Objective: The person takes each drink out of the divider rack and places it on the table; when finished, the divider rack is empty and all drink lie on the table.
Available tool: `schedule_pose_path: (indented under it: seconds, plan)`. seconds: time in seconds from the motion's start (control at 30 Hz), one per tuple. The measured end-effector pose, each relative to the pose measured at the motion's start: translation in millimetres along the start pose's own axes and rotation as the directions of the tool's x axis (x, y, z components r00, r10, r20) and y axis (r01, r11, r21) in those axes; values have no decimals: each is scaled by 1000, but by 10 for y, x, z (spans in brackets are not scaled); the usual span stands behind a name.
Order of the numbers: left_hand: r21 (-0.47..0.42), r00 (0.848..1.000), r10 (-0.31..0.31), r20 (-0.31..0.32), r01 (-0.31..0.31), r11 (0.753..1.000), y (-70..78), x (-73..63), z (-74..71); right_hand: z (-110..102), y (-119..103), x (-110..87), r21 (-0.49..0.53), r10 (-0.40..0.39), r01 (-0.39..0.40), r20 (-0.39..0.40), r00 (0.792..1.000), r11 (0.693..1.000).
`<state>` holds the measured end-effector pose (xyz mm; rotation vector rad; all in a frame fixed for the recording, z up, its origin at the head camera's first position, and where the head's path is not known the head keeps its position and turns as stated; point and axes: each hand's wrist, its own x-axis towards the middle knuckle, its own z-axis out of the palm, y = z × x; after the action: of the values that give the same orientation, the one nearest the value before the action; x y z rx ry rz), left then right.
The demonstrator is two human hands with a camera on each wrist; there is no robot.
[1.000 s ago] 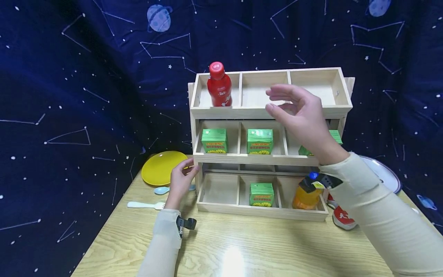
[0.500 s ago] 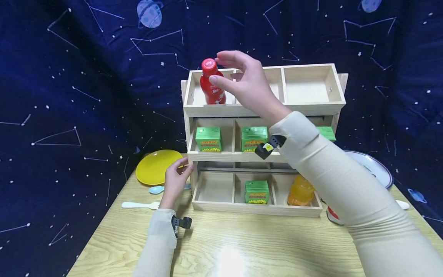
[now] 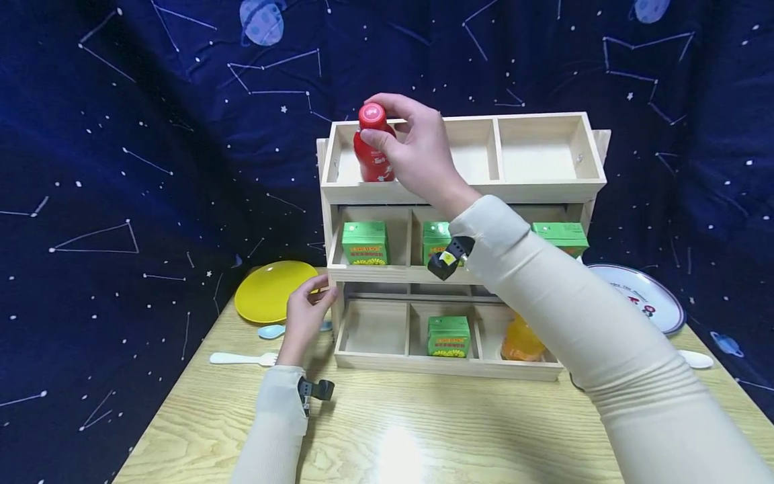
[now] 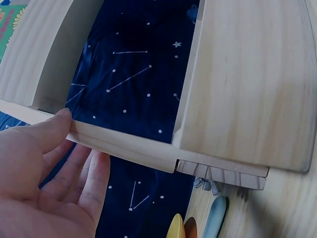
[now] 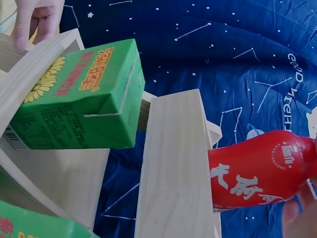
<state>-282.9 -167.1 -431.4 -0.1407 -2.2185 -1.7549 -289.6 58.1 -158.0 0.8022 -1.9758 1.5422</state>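
My right hand [image 3: 423,151] holds a red plastic bottle [image 3: 373,161] near its cap, thumb in front and fingers behind. The bottle stands in the left compartment of the top tier of a wooden three-tier shelf rack [image 3: 538,193]; the right wrist view also shows the red bottle [image 5: 257,171] behind the tier's front board. With my left hand [image 3: 304,321] I grip the rack's left side post [image 4: 124,146], thumb on one face and fingers behind it. Green drink cartons [image 3: 365,243] sit in the middle tier, one partly hidden by my right wrist.
The bottom tier holds another green carton [image 3: 449,336] and an orange drink bottle [image 3: 521,341], partly covered by my sleeve. Left of the rack lie a yellow plate [image 3: 266,296], a blue spoon [image 3: 271,331] and a white fork [image 3: 238,359]. On the right are a white plate [image 3: 656,289] and white spoon [image 3: 697,359].
My right hand has moved left from above the top tier's middle to the red bottle and taken hold of it. My left hand stays at the post. The head view shifts slightly.
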Motion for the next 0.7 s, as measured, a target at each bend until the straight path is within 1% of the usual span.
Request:
schedule_pose_path:
  seconds: [0.03, 0.07, 0.1, 0.23, 0.27, 0.47, 0.6, 0.7]
  plan:
    - [2, 1000, -1, 6, 1, 1000, 51, -20, -4, 4, 5, 1, -5, -15, 15, -20, 1000, 1000]
    - [-2, 1000, 4, 9, -4, 1000, 51, -22, -8, 2, 6, 3, -14, -38, 37, -35, 999, 999]
    - [-4, 1000, 9, 9, -9, 1000, 47, -19, -10, -5, 1, 6, -30, -58, 57, -49, 997, 998]
    - [-1, 1000, 20, 3, -20, 1000, 40, -14, 1, -60, -81, 18, -28, -104, 102, -85, 991, 994]
    - [-3, 1000, 24, -2, -24, 1000, -10, 6, 5, -84, -135, 10, -28, -111, 108, -90, 990, 994]
    - [4, 1000, 9, 4, -9, 1000, -10, 9, -2, -217, -485, -81, 10, -88, 90, -114, 990, 996]
    - [4, 1000, -2, 10, 1, 1000, -4, 3, -7, -345, -567, -148, 31, -63, 67, -118, 991, 997]
    - [3, 1000, -8, 11, 8, 1000, -4, 2, -2, -446, -591, -213, 65, -62, 70, -124, 990, 995]
